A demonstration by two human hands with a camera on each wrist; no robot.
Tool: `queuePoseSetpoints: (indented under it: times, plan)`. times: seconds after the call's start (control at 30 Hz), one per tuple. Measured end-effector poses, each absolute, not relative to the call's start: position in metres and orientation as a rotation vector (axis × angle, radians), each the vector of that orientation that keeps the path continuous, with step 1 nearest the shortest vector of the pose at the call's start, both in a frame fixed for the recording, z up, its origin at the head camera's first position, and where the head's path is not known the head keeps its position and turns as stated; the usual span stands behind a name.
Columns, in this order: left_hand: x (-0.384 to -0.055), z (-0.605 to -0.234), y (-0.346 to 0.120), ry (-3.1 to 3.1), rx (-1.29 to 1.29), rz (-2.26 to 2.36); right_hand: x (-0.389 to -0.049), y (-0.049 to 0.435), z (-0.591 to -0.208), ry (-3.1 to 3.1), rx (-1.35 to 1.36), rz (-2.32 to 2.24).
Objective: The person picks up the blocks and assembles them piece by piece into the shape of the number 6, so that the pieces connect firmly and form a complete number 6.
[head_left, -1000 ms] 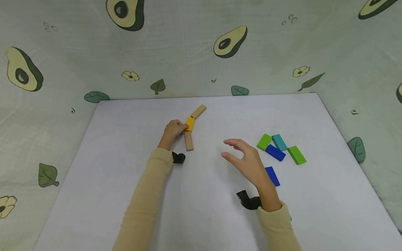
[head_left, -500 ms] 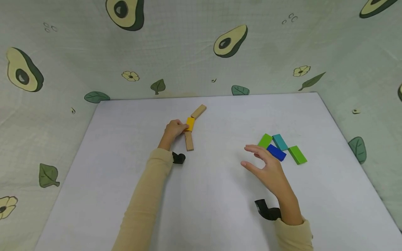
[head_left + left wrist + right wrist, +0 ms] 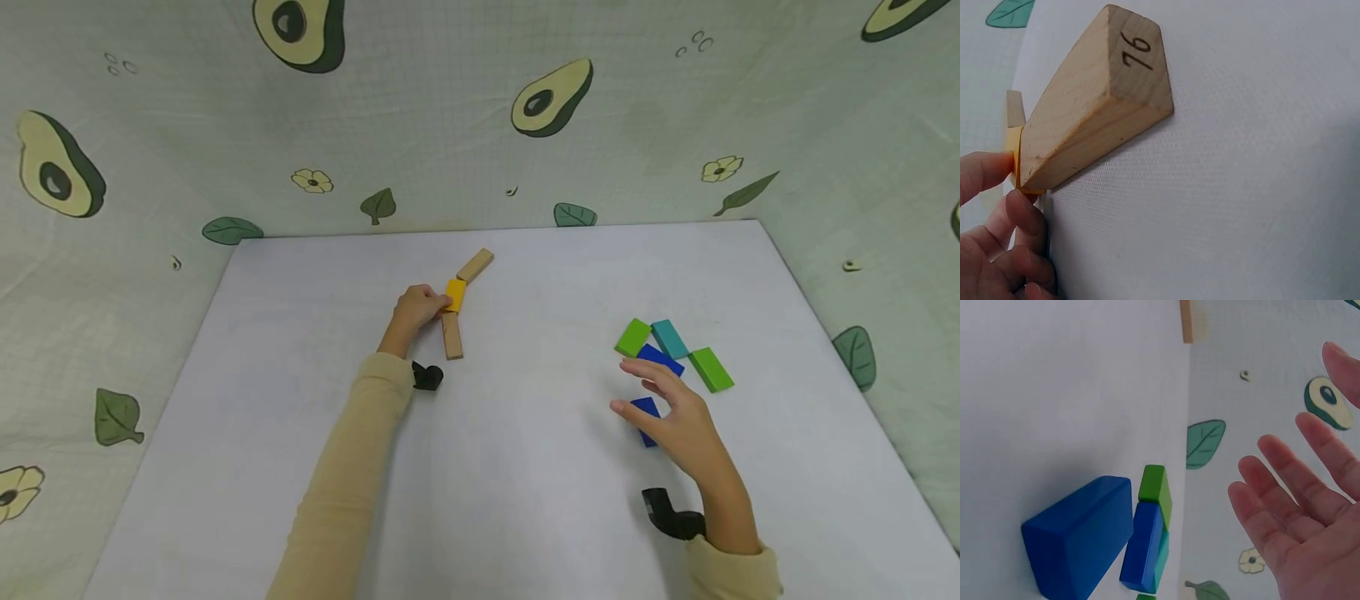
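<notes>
My left hand [image 3: 412,312] pinches a yellow block [image 3: 455,293] between thumb and fingers on the white table. That block stands in a bent line between two plain wooden blocks, a near one [image 3: 452,337] and a far one [image 3: 475,266]. In the left wrist view the near wooden block [image 3: 1085,106] shows a printed number on its end and hides much of the yellow one. With fingers spread and nothing in its grasp, my right hand [image 3: 686,425] hovers over a blue block [image 3: 645,407], partly covering it in the head view. The right wrist view shows this blue block [image 3: 1082,540] whole.
Beyond the right hand lie another blue block [image 3: 660,358], a teal block [image 3: 670,339] and two green blocks, one on the left [image 3: 633,337] and one on the right [image 3: 711,369]. A cloth with avocado prints [image 3: 450,167] rises behind the white table [image 3: 525,517].
My right hand has moved rightward and nearer to me, from the table's middle to the near blue block, fingers still spread. The left hand has stayed put on the yellow block.
</notes>
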State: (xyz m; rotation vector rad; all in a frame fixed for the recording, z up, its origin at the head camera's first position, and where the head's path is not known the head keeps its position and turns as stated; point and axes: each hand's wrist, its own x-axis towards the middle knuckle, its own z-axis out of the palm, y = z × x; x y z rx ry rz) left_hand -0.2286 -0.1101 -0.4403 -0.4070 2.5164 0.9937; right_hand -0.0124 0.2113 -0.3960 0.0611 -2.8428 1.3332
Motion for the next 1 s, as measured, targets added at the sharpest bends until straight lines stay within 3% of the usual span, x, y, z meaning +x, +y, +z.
queuePoseSetpoints:
  times: [1.0]
  plan:
    - [-0.225, -0.440, -0.109, 2.498, -0.417, 1.044, 0.001, 0.244, -0.435, -3.016, -0.167, 1.272]
